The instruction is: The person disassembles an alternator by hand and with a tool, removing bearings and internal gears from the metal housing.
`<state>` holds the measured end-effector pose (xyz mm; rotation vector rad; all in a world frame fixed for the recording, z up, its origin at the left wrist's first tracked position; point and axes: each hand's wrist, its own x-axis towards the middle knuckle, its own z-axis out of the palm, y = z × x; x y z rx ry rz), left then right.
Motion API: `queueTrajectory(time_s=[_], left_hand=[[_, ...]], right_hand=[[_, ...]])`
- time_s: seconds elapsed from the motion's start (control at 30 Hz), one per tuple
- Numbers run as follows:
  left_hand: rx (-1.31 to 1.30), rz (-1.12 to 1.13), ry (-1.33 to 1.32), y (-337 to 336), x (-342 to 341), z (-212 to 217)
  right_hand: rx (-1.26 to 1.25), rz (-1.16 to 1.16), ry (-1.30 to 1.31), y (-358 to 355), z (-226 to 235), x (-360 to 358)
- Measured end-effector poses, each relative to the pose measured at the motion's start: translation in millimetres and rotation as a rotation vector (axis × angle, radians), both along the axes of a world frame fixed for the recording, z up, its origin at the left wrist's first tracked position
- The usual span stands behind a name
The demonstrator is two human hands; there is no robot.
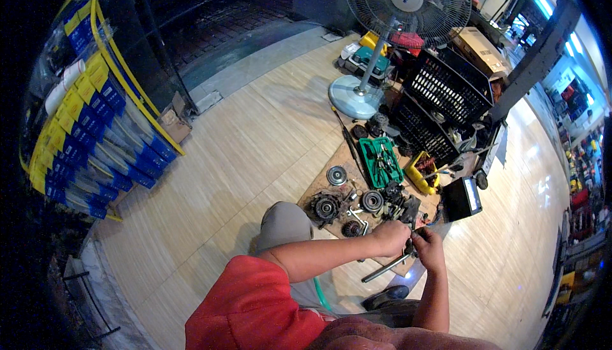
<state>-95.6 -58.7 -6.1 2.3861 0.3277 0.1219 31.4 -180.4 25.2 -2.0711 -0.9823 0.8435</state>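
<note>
A small dark part point(410, 245) is sitting between the two hands, above the near edge of a brown sheet point(319, 184). The left hand point(390, 238) is curling its fingers onto the part from one side, and the right hand point(428, 248) is pinching it from the other. A metal bar point(387, 268) is slanting out just below them; whether it is joined to the part is hard to tell, as the fingers are covering that spot. Keeping one hand firm while the other makes small, even movements would serve well here, with the part staying low over the sheet. The left forearm point(325, 257) is reaching across past the grey-clad knee point(285, 222), while the right forearm point(435, 299) is rising steeply from the lower edge, its wrist bending inward.
</note>
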Motion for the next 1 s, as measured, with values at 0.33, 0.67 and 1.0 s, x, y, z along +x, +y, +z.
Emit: queueTrajectory(time_s=[0.33, 0.67, 1.0], left_hand=[[-0.324, 0.311, -0.248, 0, 7, 4], [-0.532, 0.415, -0.344, 4, 16, -6], [-0.872, 0.425, -0.433, 2, 19, -10]], right_hand=[[0.184, -0.139, 0.307, 0, 0, -5], [0.23, -0.144, 0.29, 4, -11, -18], [0.238, -0.096, 0.214, 4, -18, -21]])
